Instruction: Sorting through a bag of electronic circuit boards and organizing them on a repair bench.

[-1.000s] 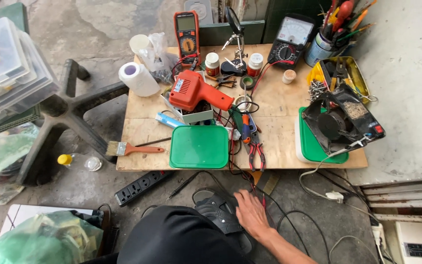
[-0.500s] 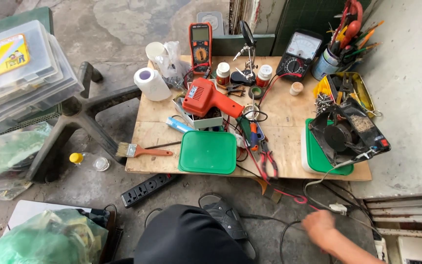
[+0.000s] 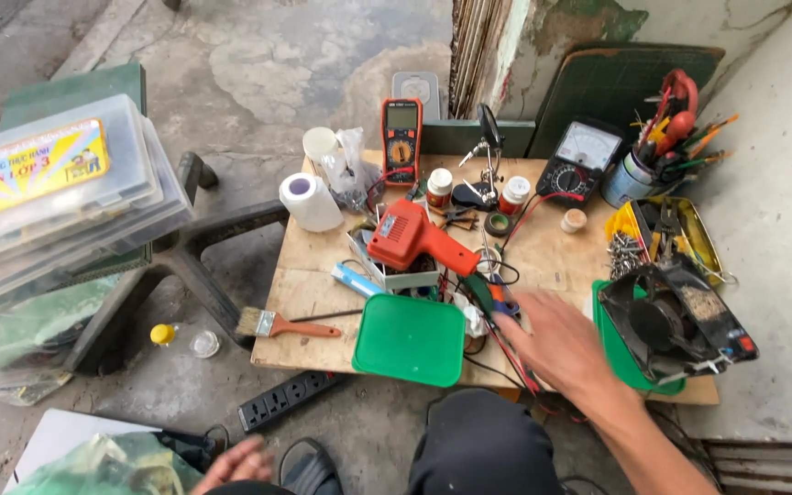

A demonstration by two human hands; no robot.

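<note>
Green lid (image 3: 410, 339): I see it flat on the table, just left of the right hand (image 3: 556, 344).
Orange heat gun (image 3: 414, 240): beyond the lid, up and left of that hand.
Black fan (image 3: 676, 321): just right of the right hand, on a green tray (image 3: 611, 353).
Analogue meter (image 3: 579, 158): well beyond the right hand, propped up.
Paintbrush (image 3: 281, 324): between the two hands, at the table's left edge.
Power strip (image 3: 291, 401): on the floor, just above the left hand (image 3: 236, 463).
Clear boxes (image 3: 57, 202): far left of it, stacked; contents blurred, perhaps paper.

bare table (image 3: 304, 307) strip left of green lid (image 3: 410, 339), wires (image 3: 497, 339) and pliers (image 3: 497, 298) crowding the middle, fan (image 3: 676, 321) blocking the right
</note>
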